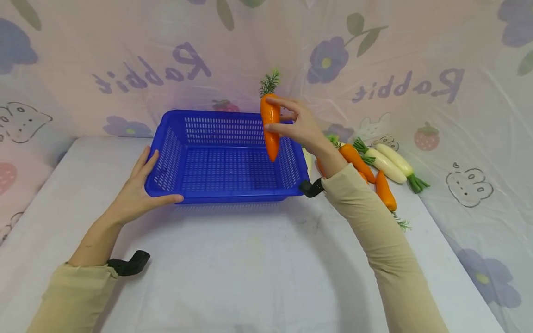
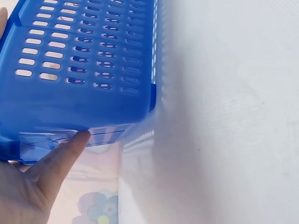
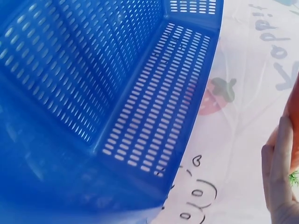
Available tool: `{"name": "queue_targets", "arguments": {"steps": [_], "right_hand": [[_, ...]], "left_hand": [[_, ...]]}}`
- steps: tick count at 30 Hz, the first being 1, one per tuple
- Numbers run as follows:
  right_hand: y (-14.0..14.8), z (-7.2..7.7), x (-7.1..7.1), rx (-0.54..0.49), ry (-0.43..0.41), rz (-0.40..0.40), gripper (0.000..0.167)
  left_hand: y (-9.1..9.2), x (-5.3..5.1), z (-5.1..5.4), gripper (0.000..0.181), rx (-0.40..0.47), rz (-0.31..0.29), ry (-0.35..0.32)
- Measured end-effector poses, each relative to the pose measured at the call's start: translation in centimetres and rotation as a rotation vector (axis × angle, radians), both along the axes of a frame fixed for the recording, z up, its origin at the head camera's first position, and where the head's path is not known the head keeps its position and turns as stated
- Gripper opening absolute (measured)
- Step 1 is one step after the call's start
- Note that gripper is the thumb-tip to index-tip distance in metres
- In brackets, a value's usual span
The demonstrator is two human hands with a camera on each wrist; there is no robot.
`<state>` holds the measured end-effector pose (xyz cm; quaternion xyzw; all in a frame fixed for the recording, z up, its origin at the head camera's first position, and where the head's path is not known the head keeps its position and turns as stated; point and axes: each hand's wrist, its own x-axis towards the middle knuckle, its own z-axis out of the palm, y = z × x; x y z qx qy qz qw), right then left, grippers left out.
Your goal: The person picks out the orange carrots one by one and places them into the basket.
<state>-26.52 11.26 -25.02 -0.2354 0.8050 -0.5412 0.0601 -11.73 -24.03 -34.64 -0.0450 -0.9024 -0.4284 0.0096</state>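
A blue plastic basket [image 1: 229, 196] with slotted walls stands on the white table, with no item visible inside. My left hand [image 1: 135, 194] holds its near left corner, thumb along the front rim and fingers against the left end. In the left wrist view a finger [image 2: 63, 161] touches the basket wall [image 2: 79, 107]. Over the basket's right part, my right hand [image 1: 301, 125] pinches an orange carrot [image 1: 270, 111] between thumb and fingers, green top up and tip down. At the right wrist view's edge, only part of the carrot [image 3: 295, 121] shows.
Right of the basket lie several carrots [image 1: 386, 192] and white radishes [image 1: 385, 165] with green tops, some partly hidden behind my right forearm. A printed curtain [image 1: 258, 46] hangs behind the white table [image 1: 233, 268]. Dark wrist mounts [image 1: 130, 263] stick out from both sleeves.
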Motion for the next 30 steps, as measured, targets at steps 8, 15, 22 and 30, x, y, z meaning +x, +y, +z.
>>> {"name": "queue_targets", "arguments": {"steps": [8, 15, 22, 30], "right_hand": [[-2.3, 0.3, -0.3, -0.031, -0.010, 0.049, 0.061], [-3.9, 0.7, -0.2, -0.006, -0.013, 0.061, 0.062], [-5.3, 0.3, -0.3, -0.019, -0.021, 0.101, 0.062], [-6.1, -0.5, -0.5, 0.050, 0.009, 0.128, 0.062]], "left_hand": [[-0.1, -0.1, -0.3, 0.119, 0.002, -0.003, 0.023], [-0.1, -0.1, -0.2, 0.119, -0.002, 0.000, 0.023], [-0.1, 0.0, 0.0, 0.118, 0.003, 0.009, 0.008], [0.0, 0.0, -0.1, 0.117, 0.008, 0.011, -0.005]]}}
